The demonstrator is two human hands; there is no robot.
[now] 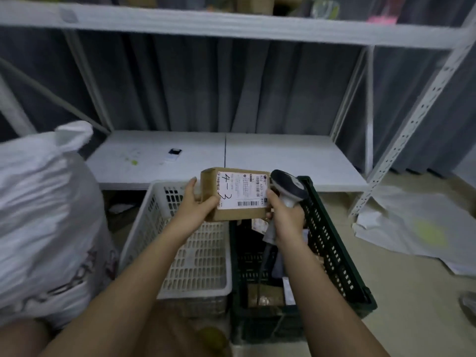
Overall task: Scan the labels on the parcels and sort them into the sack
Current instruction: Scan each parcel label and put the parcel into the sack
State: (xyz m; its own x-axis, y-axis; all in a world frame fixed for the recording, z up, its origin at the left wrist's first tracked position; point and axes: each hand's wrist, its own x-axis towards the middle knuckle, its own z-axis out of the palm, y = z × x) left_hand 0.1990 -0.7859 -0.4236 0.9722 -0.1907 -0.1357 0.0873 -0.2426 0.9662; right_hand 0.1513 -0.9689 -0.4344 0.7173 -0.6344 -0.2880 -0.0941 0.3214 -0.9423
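Left hand (197,202) grips the cardboard parcel (231,194) by its left end, label (242,189) up. Right hand (284,215) is clenched round the barcode scanner (289,186), seemingly touching the parcel's right edge, above the green crate (334,243).

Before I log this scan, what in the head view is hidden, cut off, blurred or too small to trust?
- White label on the brown cardboard parcel: handwritten 4-3 reads, printed text and barcodes too small.
- Grey handheld scanner: its window faces away, and the right hand covers the grip.
- Dark green plastic crate: contents partly hidden by the right forearm.
- White woven sack: cut off by the left edge, blurred, opening unseen.
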